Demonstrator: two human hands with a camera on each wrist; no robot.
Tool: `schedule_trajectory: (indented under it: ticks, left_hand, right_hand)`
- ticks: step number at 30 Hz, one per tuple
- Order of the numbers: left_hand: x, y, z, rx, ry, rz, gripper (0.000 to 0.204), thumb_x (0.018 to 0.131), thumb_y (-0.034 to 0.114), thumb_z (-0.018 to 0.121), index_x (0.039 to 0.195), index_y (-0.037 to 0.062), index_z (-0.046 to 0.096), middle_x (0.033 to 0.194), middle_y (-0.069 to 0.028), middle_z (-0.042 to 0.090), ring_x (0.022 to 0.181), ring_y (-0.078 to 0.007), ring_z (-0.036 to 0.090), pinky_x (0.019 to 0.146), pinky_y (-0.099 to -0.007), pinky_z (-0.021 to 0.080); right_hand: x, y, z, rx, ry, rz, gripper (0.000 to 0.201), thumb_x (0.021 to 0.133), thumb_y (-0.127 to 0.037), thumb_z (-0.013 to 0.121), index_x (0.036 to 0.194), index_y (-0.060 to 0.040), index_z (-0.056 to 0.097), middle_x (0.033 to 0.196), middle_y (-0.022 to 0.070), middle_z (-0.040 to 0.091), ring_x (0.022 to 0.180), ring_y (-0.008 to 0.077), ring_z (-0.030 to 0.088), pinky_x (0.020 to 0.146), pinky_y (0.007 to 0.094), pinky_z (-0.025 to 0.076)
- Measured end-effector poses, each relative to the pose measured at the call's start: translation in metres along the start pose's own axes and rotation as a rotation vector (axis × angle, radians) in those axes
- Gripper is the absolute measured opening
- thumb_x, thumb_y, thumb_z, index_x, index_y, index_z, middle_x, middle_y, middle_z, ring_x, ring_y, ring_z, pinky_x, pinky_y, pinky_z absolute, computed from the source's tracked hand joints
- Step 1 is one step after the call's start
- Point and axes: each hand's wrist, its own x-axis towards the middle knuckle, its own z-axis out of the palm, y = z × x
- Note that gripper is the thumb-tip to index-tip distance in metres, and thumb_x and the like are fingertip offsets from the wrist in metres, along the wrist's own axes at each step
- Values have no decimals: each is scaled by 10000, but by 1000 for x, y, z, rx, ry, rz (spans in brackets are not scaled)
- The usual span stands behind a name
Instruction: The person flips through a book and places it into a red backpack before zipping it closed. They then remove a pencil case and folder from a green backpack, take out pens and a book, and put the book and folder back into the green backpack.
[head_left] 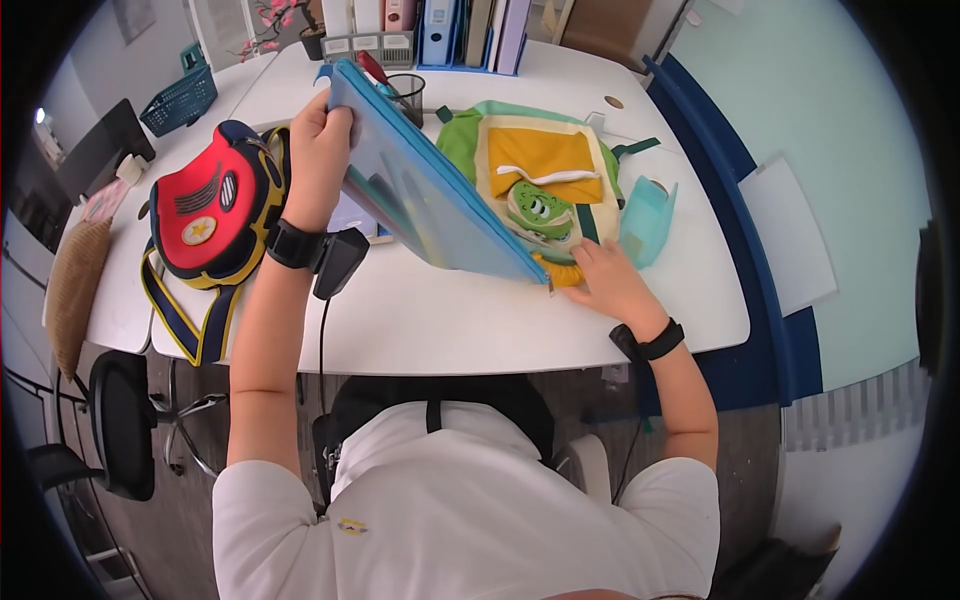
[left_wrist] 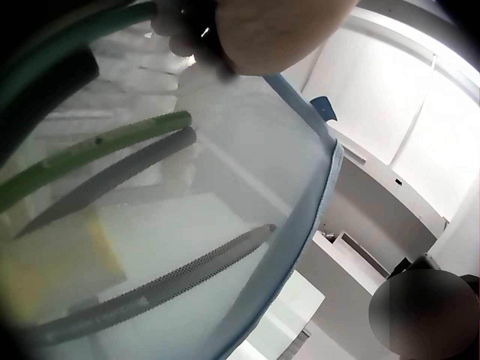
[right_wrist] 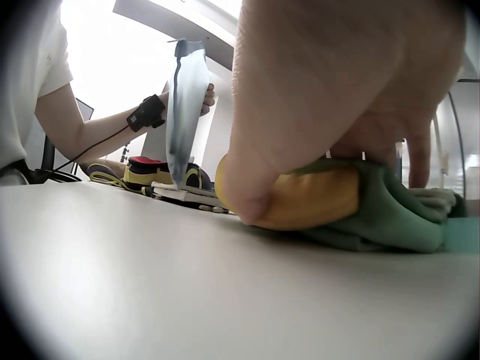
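Note:
My left hand (head_left: 320,140) grips the upper corner of a see-through blue zip pouch (head_left: 430,190), held up at a slant over the table. Pens or pencils and a yellow item show through its side in the left wrist view, where a green stick (left_wrist: 97,157) lies beside grey ones. On the right, a small green and cream child's backpack (head_left: 470,150) with a yellow pocket and a green cartoon face lies flat. My right hand (head_left: 612,283) holds its near edge, thumb against a yellow padded part (right_wrist: 315,199) and fingers over the top. The pouch's low corner overlaps that edge in the head view.
A red and navy backpack (head_left: 205,205) with dangling straps sits at the left. Behind stand a mesh pen cup (head_left: 407,98) and a row of binders (head_left: 440,35). A teal translucent item (head_left: 648,220) lies right of the green backpack. A teal basket (head_left: 180,102) is at far left.

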Motion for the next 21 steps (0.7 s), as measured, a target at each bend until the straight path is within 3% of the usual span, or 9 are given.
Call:
schedule_trajectory:
  ticks: [2, 5, 8, 17, 21]
  left_hand:
    - [-1, -3, 6, -16, -6, -28, 149, 858, 83, 431, 763, 45, 541, 586, 51, 428, 513, -28, 345, 466, -197, 246]
    - [-2, -4, 13, -46, -8, -76, 150, 863, 85, 433, 772, 44, 546, 591, 52, 430, 516, -26, 348, 469, -198, 253]
    - [-3, -6, 19, -61, -30, -90, 152, 864, 84, 431, 796, 38, 560, 598, 51, 434, 524, -27, 357, 472, -199, 260]
    - [5, -17, 32, -52, -57, -108, 168, 860, 83, 421, 839, 18, 575, 626, 39, 449, 539, -38, 382, 477, -203, 288]
    - [12, -28, 32, -66, -55, -136, 166, 859, 85, 415, 821, 18, 561, 629, 32, 455, 527, -46, 388, 476, -204, 308]
  right_hand:
    - [-9, 9, -6, -44, -44, 44, 486, 726, -292, 661, 1087, -5, 508, 1118, 169, 542, 1049, 306, 520, 1050, 516, 232]
    - [-21, 19, -10, -22, -33, 101, 474, 719, -274, 669, 1092, -28, 512, 1151, 161, 536, 1106, 287, 504, 1054, 609, 124]
    - [-34, 29, -11, 15, -59, 197, 479, 714, -261, 679, 1111, -53, 507, 1202, 147, 523, 1144, 292, 485, 1035, 641, 115]
    - [-70, 69, -9, 72, -12, 333, 533, 715, -236, 682, 1170, -61, 467, 1263, 157, 486, 1154, 337, 465, 1040, 520, 239]
    - [-75, 77, -11, 92, -25, 368, 519, 696, -231, 697, 1134, -66, 474, 1235, 159, 493, 1158, 321, 461, 1027, 565, 228]
